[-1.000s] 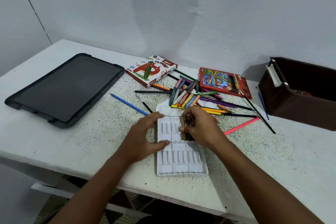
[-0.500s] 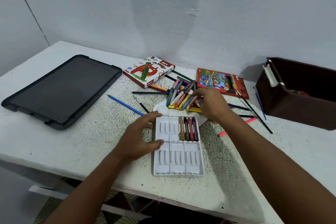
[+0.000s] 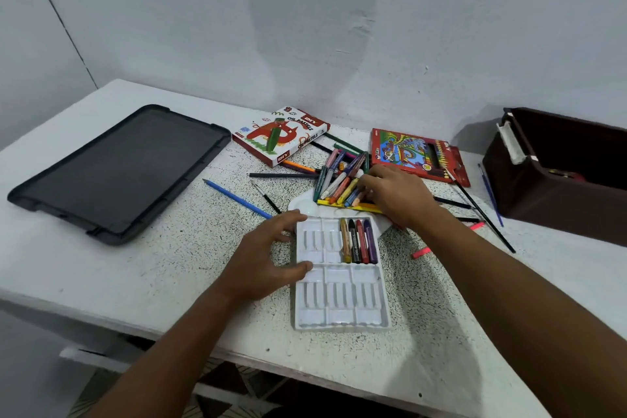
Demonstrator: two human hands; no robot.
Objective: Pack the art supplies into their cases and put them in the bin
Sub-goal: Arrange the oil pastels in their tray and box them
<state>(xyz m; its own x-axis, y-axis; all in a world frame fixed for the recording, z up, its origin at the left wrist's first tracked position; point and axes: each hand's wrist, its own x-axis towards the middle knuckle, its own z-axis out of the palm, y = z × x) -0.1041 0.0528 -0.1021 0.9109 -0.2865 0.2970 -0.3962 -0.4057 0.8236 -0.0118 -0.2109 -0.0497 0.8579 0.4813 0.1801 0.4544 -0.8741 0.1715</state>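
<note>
A white plastic pastel tray (image 3: 339, 309) lies on the table in front of me. Several oil pastels (image 3: 359, 241) sit side by side in its upper right compartment; the other compartments hold nothing. My left hand (image 3: 268, 258) grips the tray's left edge between thumb and fingers. My right hand (image 3: 397, 193) rests on the loose pile of pastels (image 3: 336, 183) just behind the tray, fingertips curled onto them; whether it grips one is hidden. The oil pastels box (image 3: 281, 134) and the red coloured pencil box (image 3: 414, 154) lie further back. The dark brown bin (image 3: 556, 193) stands at the right.
A black lid (image 3: 118, 170) lies flat at the left. Loose pencils and brushes are scattered around the pile, among them a blue pencil (image 3: 234, 197) and a pink one (image 3: 422, 252). A white palette (image 3: 302, 205) lies under the pile. The wall is close behind.
My right hand has left the tray, where it set pastels down, and moved back to the loose pile. My left hand stays on the tray's edge.
</note>
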